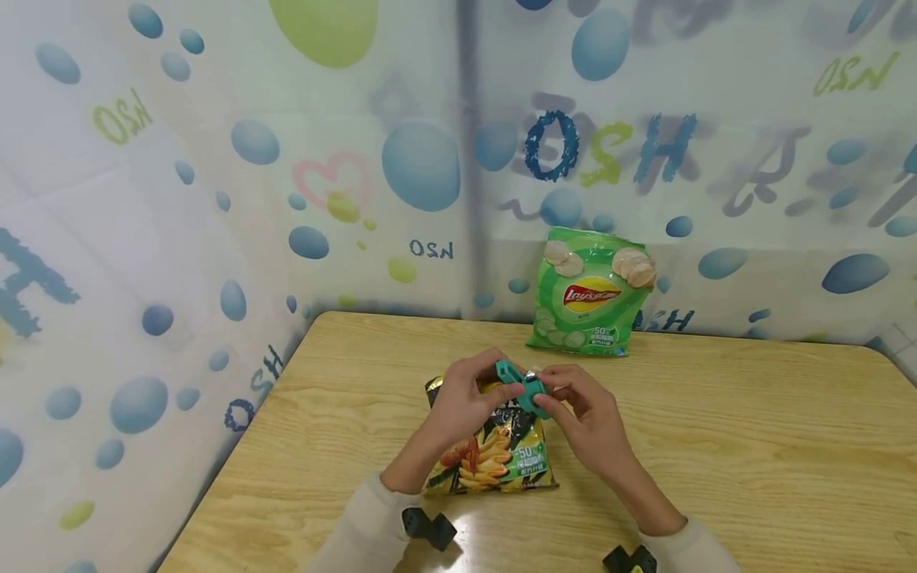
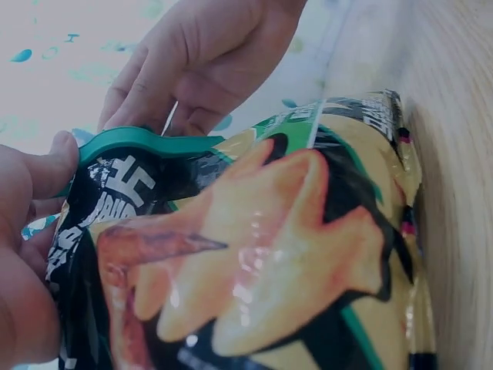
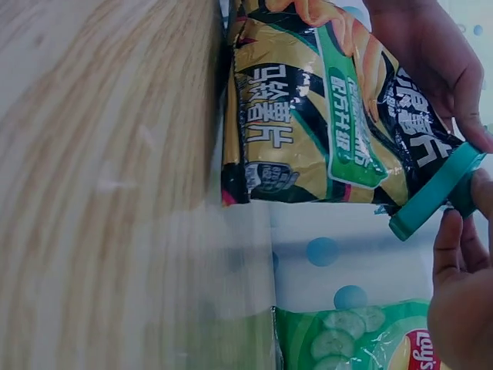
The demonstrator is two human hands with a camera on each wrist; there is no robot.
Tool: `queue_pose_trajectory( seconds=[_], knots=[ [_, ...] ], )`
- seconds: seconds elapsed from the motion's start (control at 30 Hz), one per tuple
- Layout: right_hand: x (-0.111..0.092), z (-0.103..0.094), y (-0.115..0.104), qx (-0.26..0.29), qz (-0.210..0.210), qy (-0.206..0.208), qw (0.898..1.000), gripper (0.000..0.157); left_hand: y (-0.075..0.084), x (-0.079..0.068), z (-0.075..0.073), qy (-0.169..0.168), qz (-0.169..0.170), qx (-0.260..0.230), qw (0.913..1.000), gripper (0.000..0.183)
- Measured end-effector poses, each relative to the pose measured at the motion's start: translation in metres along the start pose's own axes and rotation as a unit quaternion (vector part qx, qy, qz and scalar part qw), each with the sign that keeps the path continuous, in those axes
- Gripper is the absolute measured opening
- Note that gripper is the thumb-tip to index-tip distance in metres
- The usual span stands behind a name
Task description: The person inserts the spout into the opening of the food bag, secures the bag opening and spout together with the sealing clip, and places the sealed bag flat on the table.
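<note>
Thumb and fingers of the left hand (image 1: 462, 406) pinch one end of a teal clip (image 1: 531, 395) just below the middle of the head frame, while the right hand (image 1: 593, 418) pinches its other end, as I watch from a distance through three cameras. Each grip is clamped on the clip, and I judge the hold is shared so that one hand steadies the plastic while the other works against it. The clip lies across the top edge of a black-and-gold snack bag (image 1: 494, 460), low and centre in the head frame, its upper part hidden from me behind the left hand. In the right wrist view the bag's bottom edge meets the counter (image 1: 752, 434) and its top reaches toward the right of the frame, where both hands are; propping it that way presumably lets the counter bear the weight and leaves the fingers free for the clip. How far it leans, I cannot tell. Farther out, right of centre, a green Lay's bag (image 1: 591, 294) stands upright near the counter's back edge, apparently leaning on the printed cloth (image 1: 752, 72) for support and well away from the hands. At the lower edge, black devices (image 1: 430, 528) sit at the cuffs of pale sleeves (image 1: 368, 529).
</note>
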State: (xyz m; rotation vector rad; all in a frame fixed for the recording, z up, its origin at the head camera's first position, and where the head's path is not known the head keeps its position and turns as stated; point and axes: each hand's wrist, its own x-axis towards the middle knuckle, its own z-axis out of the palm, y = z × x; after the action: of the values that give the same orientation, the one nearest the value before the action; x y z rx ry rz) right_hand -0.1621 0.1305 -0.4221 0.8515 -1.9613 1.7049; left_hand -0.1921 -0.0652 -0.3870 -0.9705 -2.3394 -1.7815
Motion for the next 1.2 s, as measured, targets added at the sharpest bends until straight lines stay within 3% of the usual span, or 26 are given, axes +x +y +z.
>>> queue_pose_trajectory(
  seconds=[0.23, 0.47, 0.7, 0.83, 0.93, 1.07, 1.2],
  knots=[
    [0.005, 0.001, -0.016, -0.034, 0.013, 0.006, 0.999, 0.029, 0.000, 0.001, 0.001, 0.012, 0.006, 0.041, 0.9991, 0.026],
    [0.005, -0.001, -0.013, -0.168, -0.014, 0.015, 0.986, 0.037, -0.004, 0.002, -0.002, -0.031, 0.027, 0.061, 0.9973, 0.019],
    [0.005, -0.004, -0.014, -0.195, -0.013, 0.000, 0.981, 0.033, -0.010, 0.004, 0.001, -0.037, 0.114, 0.130, 0.9843, 0.022],
    [0.008, -0.007, -0.018, -0.230, -0.041, 0.006, 0.972, 0.033, -0.008, 0.002, 0.005, -0.024, 0.113, 0.184, 0.9760, 0.023],
    [0.008, -0.006, -0.018, -0.210, -0.028, 0.016, 0.977, 0.031, -0.008, 0.001, 0.007, -0.011, 0.098, 0.191, 0.9766, 0.021],
    [0.002, -0.001, -0.010, -0.133, 0.019, 0.023, 0.991, 0.027, -0.009, -0.001, 0.008, 0.004, 0.077, 0.163, 0.9837, 0.019],
    [-0.001, 0.002, -0.005, -0.075, 0.046, 0.032, 0.996, 0.028, -0.008, -0.001, 0.009, -0.005, 0.059, 0.120, 0.9910, 0.019]
  ],
)
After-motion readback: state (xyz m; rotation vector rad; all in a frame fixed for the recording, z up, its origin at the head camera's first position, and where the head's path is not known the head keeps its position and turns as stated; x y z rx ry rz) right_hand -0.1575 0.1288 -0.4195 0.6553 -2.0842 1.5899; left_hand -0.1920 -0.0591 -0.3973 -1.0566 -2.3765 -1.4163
